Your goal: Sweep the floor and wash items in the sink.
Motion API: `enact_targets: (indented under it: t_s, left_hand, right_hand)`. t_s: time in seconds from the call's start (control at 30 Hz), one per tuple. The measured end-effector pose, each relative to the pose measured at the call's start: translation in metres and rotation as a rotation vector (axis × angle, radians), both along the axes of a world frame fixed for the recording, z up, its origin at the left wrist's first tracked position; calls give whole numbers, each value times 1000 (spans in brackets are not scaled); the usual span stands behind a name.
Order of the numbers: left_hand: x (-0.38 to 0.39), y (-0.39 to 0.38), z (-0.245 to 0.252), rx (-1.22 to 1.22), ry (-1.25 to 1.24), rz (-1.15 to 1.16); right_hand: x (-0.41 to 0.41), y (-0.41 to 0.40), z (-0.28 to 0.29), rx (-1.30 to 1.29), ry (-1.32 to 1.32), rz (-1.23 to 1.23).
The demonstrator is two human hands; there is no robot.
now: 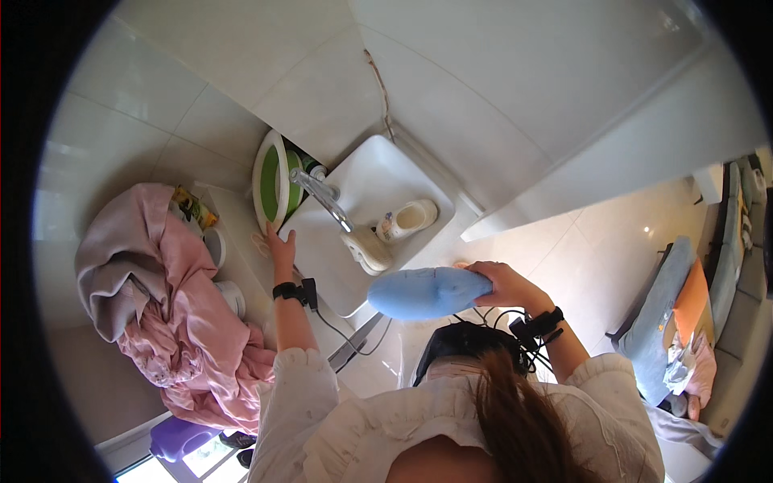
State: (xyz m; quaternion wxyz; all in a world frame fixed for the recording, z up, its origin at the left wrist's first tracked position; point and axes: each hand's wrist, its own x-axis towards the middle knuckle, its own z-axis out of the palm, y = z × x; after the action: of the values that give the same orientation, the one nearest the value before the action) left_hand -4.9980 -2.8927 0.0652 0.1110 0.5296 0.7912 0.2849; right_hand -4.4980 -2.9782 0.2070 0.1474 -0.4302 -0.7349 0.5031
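Observation:
In my right hand [504,287] is a light-blue, rounded, soft-looking object [423,294], gripped at its right end in front of the sink. I cannot tell exactly what it is. My left hand [280,244] reaches to the lower end of a white-and-green plastic basin [258,193], thumb and fingers apart. The basin stands on edge beside the white sink [386,160]. Inside the sink are two white clogs: one clog [416,218] shows its opening and a small decoration. The other clog [367,249] lies below the chrome faucet [320,199].
A pink-and-grey pile of cloth [181,265] covers the left counter, beside white containers [229,299] and a yellow packet [196,205]. A purple jug [181,438] stands lower left. Cables run from both wrist straps. A blue sofa seat [655,326] with an orange cushion [690,299] is at right.

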Motion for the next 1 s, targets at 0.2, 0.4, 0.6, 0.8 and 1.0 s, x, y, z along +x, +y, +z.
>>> enact_targets:
  t_s: [0.2,0.4,0.6,0.8,1.0]
  left_hand:
    - [12,-34,-8,49,-72,41]
    - [45,-79,-1,-86,-216,66]
    - [87,-145,9,-296,-353,-74]
    - [140,-231,1,-385,-206,-103]
    - [276,-290,22,-524,-511,40]
  right_hand:
    - [26,-48,0,-16,74,-166]
    - [62,-76,-1,-8,54,-317]
    - [107,-80,1,131,90,-278]
    - [195,-106,3,140,91,-384]
    - [344,-150,-20,170,36,-529]
